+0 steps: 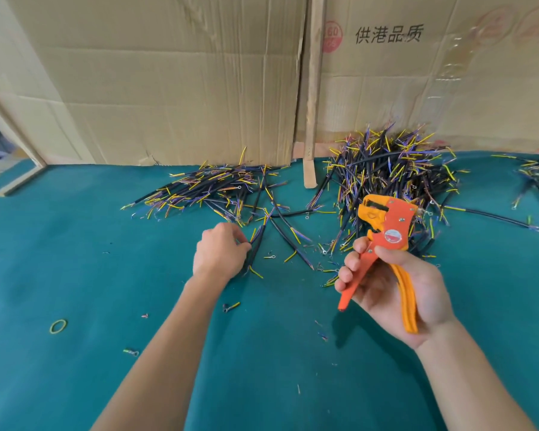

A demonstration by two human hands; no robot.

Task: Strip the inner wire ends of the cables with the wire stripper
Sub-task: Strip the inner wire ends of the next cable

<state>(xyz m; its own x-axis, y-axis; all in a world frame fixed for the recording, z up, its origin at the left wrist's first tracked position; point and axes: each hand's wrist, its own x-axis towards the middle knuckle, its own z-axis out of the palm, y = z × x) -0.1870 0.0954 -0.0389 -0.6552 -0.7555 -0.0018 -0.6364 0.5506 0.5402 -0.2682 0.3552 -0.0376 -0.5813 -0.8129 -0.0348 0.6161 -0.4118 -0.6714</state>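
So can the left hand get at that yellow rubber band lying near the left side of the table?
Probably yes: the left hand grips a cable, but the rubber band lies apart on bare green cloth.

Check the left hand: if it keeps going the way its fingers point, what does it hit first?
The left hand already touches a black cable. Straight on, rightward, probably the next loose black cable on the green table; depth unclear.

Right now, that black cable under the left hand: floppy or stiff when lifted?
Probably semi-stiff: the black cable the left hand pinches lies nearly straight, like its neighbours. Its thin coloured ends likely flex. Looks light; it may snag on crossing cables.
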